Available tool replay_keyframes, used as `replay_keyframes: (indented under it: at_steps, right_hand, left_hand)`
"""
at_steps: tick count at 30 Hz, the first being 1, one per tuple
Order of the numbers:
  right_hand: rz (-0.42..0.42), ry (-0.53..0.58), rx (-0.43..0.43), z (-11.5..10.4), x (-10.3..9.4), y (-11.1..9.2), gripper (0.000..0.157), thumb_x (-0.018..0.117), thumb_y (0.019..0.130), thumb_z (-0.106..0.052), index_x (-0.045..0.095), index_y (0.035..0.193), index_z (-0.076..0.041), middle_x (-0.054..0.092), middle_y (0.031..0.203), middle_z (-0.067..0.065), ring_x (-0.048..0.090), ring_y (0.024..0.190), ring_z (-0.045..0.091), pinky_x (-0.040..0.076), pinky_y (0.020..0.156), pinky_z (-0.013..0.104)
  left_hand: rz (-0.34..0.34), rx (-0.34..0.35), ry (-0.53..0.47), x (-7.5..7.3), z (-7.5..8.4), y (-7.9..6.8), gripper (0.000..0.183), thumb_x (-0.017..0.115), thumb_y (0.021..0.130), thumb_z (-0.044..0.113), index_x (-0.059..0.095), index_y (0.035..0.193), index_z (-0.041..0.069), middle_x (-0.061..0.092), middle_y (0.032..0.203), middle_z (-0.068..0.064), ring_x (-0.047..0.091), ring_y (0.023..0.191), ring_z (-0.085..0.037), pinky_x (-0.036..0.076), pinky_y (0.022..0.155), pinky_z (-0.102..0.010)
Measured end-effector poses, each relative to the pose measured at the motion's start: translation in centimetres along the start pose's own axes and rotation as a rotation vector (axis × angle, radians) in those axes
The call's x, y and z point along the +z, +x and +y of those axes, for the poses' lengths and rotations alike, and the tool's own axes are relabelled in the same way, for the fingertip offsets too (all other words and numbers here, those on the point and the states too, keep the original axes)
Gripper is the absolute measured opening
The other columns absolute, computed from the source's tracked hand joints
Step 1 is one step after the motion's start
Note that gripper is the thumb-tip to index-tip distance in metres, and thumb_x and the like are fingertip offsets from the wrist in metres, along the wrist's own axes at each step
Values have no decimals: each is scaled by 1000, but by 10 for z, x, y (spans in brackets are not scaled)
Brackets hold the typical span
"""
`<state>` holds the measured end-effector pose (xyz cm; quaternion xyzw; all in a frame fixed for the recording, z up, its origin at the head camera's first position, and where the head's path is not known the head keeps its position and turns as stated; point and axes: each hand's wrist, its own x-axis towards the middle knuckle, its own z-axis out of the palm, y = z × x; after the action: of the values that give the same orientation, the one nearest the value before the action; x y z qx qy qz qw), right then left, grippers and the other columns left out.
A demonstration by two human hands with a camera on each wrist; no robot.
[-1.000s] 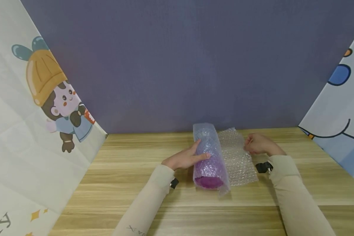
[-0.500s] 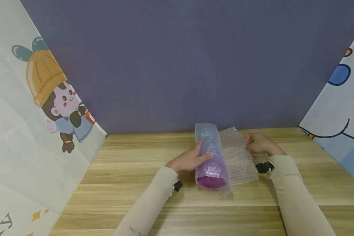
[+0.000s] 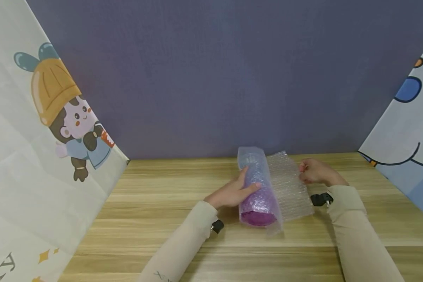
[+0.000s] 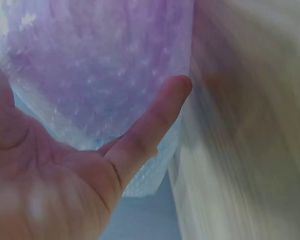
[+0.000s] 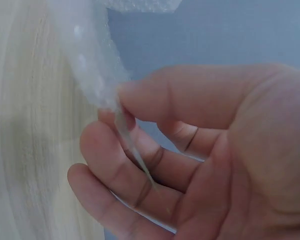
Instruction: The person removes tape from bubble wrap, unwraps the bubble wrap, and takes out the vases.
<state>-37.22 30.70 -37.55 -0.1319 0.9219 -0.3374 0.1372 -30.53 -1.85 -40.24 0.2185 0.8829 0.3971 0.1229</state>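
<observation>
A cylinder (image 3: pixel 259 196) wrapped in bubble wrap lies lengthwise on the wooden table, blue at its far part and purple nearer, with a magenta round end facing me; what it is cannot be made out. My left hand (image 3: pixel 230 192) holds it from the left, thumb over the top. In the left wrist view, a finger (image 4: pixel 160 110) lies along its lower side. The flat sheet of bubble wrap (image 3: pixel 290 192) extends from the roll to the right. Its right edge is pinched between thumb and fingers of my right hand (image 3: pixel 317 172); a thin clear strip (image 5: pixel 132 145) trails across the fingers.
A dark blue-grey panel (image 3: pixel 211 78) stands behind the wooden table (image 3: pixel 155 219). White printed sheets flank it, the left one (image 3: pixel 21 164) with a cartoon figure, the right one (image 3: pixel 394 137) with a cartoon face. Small black cameras sit at both wrists.
The wrapped cylinder and my left hand have shifted slightly to the right. My right hand has also moved a little right, still pinching the sheet's edge, and the sheet looks flatter.
</observation>
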Motion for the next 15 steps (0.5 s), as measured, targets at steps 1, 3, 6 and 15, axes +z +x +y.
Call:
replay_keyframes:
  at_steps: [1, 3, 6, 15]
  right_hand:
    - [3, -9, 5, 2, -2, 0, 13, 59, 87, 0, 47, 90, -2, 49, 72, -1, 51, 66, 15, 51, 62, 28]
    - [16, -36, 9, 6, -5, 2, 13, 60, 86, 0, 48, 90, -2, 51, 72, -1, 52, 67, 14, 50, 62, 27]
    - [28, -60, -2, 10, -9, 2, 13, 61, 85, 0, 49, 90, -1, 52, 70, -2, 52, 66, 14, 47, 59, 26]
    - [-20, -41, -39, 14, -25, 3, 17, 62, 92, -3, 53, 100, 9, 59, 77, 6, 56, 67, 15, 51, 60, 28]
  left_hand:
    - [1, -2, -15, 1, 1, 1, 95, 38, 101, 70, -9, 165, 19, 17, 169, -20, 26, 156, -33, 22, 129, -45]
    - [-3, -8, -47, 4, 4, 2, 95, 40, 101, 69, -10, 165, 19, 17, 169, -21, 26, 155, -34, 22, 129, -45]
    - [-10, -20, -83, 7, 7, 4, 97, 42, 101, 68, -13, 164, 20, 14, 169, -21, 25, 156, -34, 21, 129, -45]
    - [-5, -30, -32, 10, 10, 9, 96, 38, 99, 72, -14, 164, 24, 12, 171, -17, 24, 156, -33, 22, 129, -46]
